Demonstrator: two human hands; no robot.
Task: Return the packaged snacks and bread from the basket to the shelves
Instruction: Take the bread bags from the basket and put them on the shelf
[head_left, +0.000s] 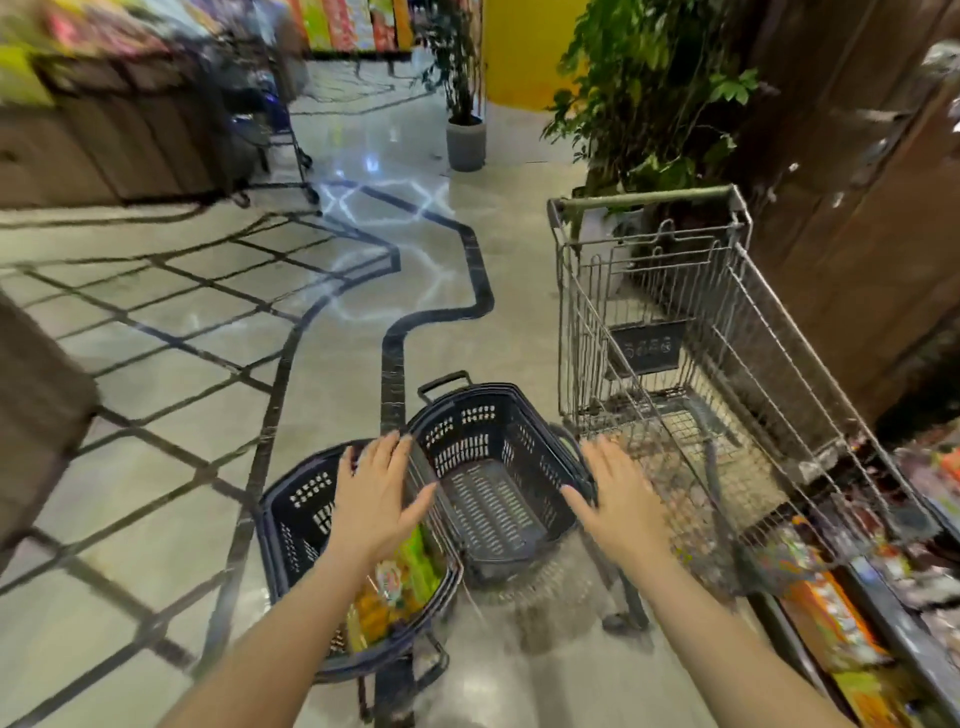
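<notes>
Two dark blue plastic baskets stand on the floor in front of me. The nearer basket (291, 525) holds green and orange snack packets (400, 582). The farther basket (498, 467) is empty. My left hand (376, 493) hovers over the nearer basket, palm down, fingers spread, holding nothing. My right hand (618, 499) hovers beside the empty basket's right rim, also open and empty. Shelves with packaged goods (831, 613) run along the lower right.
A metal shopping cart (727, 332) stands right of the baskets, empty. Behind it is a leafy potted plant (654, 93) and a wooden wall. A second potted plant (465, 140) stands down the aisle. Wooden counters line the left side.
</notes>
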